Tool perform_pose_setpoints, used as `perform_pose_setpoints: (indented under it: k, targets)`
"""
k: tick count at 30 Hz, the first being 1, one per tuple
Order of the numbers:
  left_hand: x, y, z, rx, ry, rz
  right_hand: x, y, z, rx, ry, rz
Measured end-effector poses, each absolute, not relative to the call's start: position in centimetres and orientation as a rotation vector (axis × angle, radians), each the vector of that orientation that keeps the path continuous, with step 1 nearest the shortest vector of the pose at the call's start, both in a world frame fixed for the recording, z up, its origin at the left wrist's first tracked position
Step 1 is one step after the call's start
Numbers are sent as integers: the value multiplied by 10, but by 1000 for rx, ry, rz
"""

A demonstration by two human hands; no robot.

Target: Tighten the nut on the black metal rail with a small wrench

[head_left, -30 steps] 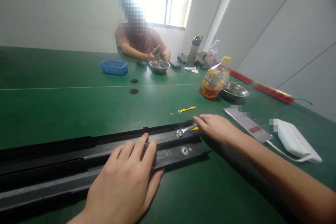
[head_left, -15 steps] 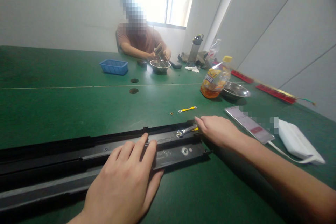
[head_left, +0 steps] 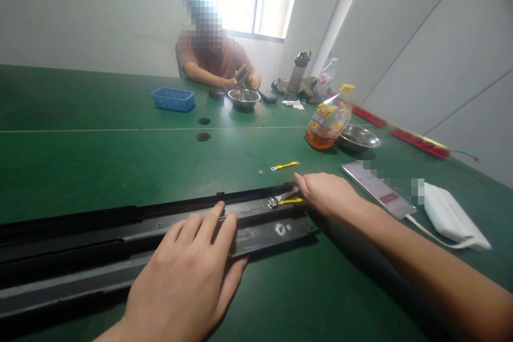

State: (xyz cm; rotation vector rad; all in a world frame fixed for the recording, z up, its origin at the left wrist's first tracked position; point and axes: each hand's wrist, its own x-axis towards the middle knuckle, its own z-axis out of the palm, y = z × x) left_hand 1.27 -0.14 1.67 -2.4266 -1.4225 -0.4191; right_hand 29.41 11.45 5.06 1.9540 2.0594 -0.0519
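From where I stand, the black channel (head_left: 144, 231) lies on the green table (head_left: 100, 165), its right end just by the right hand (head_left: 328, 192), closed around the wrench (head_left: 286, 194), whose ring end sits inside the channel. The left hand (head_left: 184, 267) clamps the channel, thumb at its near edge. Tabletop stretches beyond the channel's far edge, past a loose yellow lead (head_left: 286, 165). Right of the channel lies a phone (head_left: 372, 184); beyond it, a bottle (head_left: 326, 120), its label too blurred to read.
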Motion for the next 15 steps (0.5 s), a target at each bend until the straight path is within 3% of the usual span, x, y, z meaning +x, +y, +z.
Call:
perform_pose_setpoints:
  k: [10, 15]
  targets:
    - [12, -2, 16, -2432, -1413, -419, 301, 79, 56, 1926, 2040, -66]
    - [12, -2, 15, -2431, -1407, -432, 294, 105, 55, 1964, 2039, -36]
